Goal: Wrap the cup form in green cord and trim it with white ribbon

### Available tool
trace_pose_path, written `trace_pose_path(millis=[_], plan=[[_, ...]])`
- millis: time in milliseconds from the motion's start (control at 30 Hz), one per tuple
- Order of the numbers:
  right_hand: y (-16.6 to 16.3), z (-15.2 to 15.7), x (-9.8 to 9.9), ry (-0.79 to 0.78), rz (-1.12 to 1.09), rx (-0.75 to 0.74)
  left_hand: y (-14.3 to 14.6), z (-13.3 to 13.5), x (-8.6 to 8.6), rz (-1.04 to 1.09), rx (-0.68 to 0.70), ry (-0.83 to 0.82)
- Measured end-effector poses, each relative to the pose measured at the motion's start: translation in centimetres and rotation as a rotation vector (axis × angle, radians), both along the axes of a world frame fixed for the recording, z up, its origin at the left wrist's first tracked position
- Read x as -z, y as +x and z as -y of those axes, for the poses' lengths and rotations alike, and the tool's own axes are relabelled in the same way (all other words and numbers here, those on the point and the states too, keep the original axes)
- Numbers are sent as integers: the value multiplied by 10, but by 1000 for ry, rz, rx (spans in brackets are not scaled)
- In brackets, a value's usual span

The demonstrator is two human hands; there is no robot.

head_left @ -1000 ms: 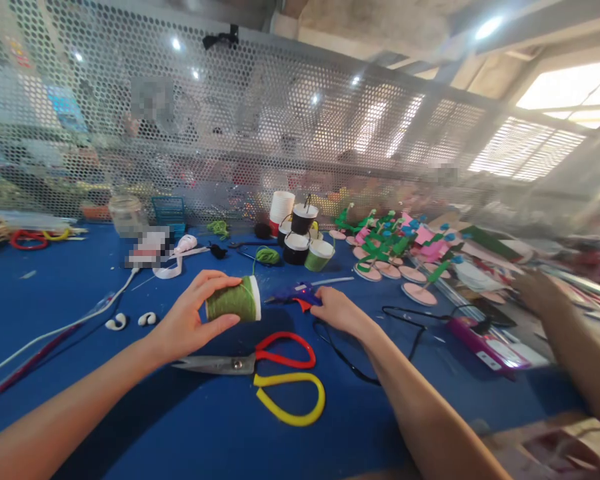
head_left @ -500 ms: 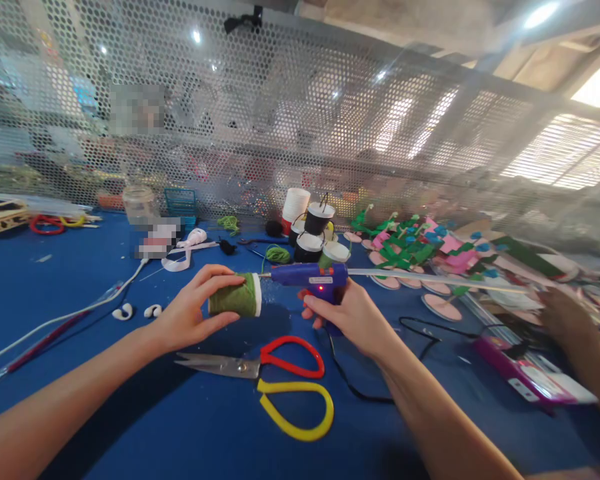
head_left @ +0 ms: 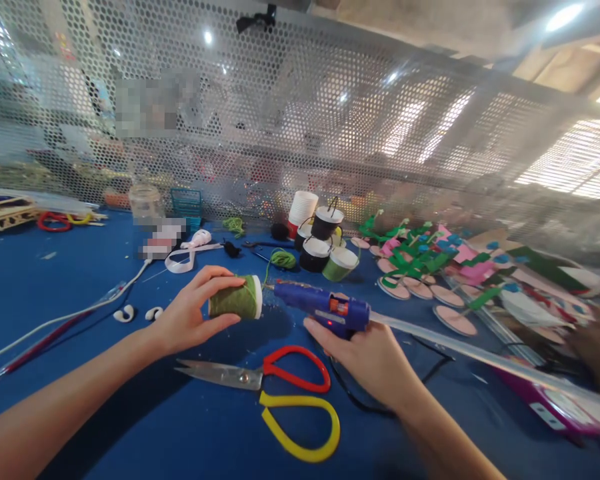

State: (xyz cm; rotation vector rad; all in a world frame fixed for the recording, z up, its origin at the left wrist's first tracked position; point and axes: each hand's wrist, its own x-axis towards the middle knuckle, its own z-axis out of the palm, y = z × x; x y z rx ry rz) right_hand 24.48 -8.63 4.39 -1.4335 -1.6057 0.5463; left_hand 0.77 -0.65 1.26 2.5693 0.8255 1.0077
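Note:
My left hand [head_left: 190, 310] grips a small paper cup [head_left: 233, 298] wrapped in green yarn, tipped on its side with the white rim facing right. My right hand [head_left: 363, 350] is closed around a blue hot glue gun [head_left: 325, 307]. Its nozzle points left, close to the cup's rim; whether it touches cannot be made out. A long clear glue stick [head_left: 430, 340] sticks out of the gun's back, and a red light glows on its side. Below both hands lie open scissors [head_left: 243, 378] with one red and one yellow handle.
Wrapped cups [head_left: 315, 253] and a white cup stack [head_left: 303, 208] stand behind. Green and pink craft pieces [head_left: 415, 257] crowd the right, beside a purple power strip [head_left: 545, 403] and another person's hand [head_left: 597, 343]. White earbuds [head_left: 124, 313] lie left. A perforated metal panel [head_left: 260, 127] closes the back.
The glue gun has tilted, its back end swinging down and right with my right hand. My left hand holds the cup nearly still. The view has shifted slightly.

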Motion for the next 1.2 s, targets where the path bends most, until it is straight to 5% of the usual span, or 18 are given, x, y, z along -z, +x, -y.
trace_pose_path(millis=[533,1200], plan=[[3,4,20,-7,160,-63,0,0,0,-52,12,-16],[4,7,4,72,221,-14,3,3,9,-75,104,171]])
